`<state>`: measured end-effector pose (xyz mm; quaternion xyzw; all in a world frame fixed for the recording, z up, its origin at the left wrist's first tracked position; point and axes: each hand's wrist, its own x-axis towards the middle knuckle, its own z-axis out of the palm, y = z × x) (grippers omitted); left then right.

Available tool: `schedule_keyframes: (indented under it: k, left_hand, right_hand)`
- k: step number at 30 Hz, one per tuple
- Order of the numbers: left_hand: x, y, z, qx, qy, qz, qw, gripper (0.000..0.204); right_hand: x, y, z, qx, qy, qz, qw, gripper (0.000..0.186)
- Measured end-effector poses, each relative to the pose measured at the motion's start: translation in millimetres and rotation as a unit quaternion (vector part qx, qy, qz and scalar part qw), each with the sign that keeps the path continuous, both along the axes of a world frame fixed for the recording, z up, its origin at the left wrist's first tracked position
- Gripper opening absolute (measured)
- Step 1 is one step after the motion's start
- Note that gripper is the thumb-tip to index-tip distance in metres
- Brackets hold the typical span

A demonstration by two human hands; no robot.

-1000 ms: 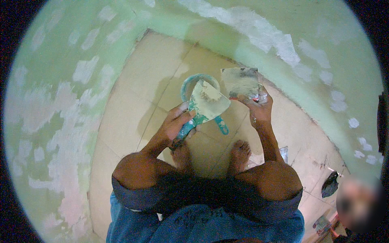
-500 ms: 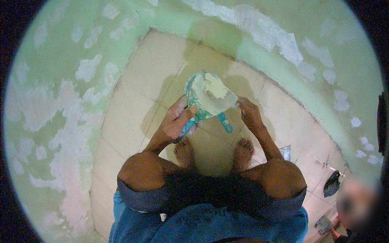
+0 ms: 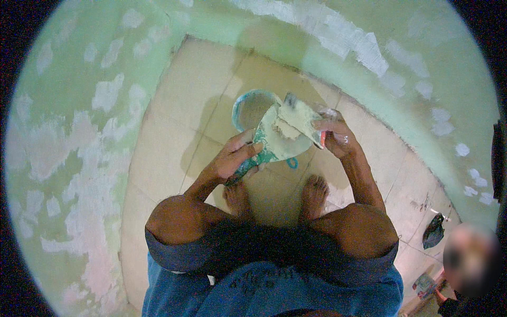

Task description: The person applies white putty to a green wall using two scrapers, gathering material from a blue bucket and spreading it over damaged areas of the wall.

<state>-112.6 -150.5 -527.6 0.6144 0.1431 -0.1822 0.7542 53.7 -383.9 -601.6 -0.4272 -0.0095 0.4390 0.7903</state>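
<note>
In the head view, the right hand (image 3: 338,138) has come back up compared with 0.5 s ago, when it was low beside the pan and the blade was hidden. Now it holds a flat putty knife (image 3: 298,119) again, fingers clamped on its reddish handle, and the blade lies across the upper edge of the teal dustpan-like board (image 3: 274,145). I judge that the person is scraping or mixing the paste, so the loading of the blade is going on, not finished. The left hand (image 3: 232,161) grips the teal handle of the board from below, fingers closed around it, as it did 1 s ago. The board is tilted, held above the teal bucket (image 3: 252,105), which stands on the beige tile floor (image 3: 174,132) in front of the 2 bare feet. The board looks smeared with whitish paste, and a thicker lump sits near the blade. The green wall (image 3: 79,105) has many white patches.
</note>
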Motion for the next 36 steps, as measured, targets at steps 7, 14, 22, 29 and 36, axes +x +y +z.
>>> schedule_keyframes:
  k: [7, 14, 22, 29, 36]
  left_hand:
    - [-4.9, 4.8, 7.7, 0.060, -0.035, 0.032, 0.997, 0.040]
    - [4.2, -2.5, -20.1, -0.006, 0.003, 0.065, 0.998, 0.031]
    - [4.5, -7.1, -17.7, -0.103, 0.028, 0.052, 0.993, 0.032]
    - [1.9, -13.9, 1.2, 0.021, -0.001, 0.077, 0.997, 0.033]
    - [16.2, -11.7, 5.9, 0.003, -0.031, 0.058, 0.998, 0.037]
  right_hand:
    - [-10.8, -9.2, -29.2, -0.169, -0.146, 0.036, 0.974, 0.036]
    - [-17.2, 5.3, -0.1, -0.172, -0.347, -0.141, 0.911, 0.034]
    - [-36.6, 12.6, -4.0, -0.148, -0.578, -0.104, 0.796, 0.025]
    - [-41.6, 8.3, -40.4, -0.361, -0.539, -0.056, 0.759, 0.032]
    - [-19.2, 14.2, -21.5, -0.300, -0.691, 0.034, 0.657, 0.051]
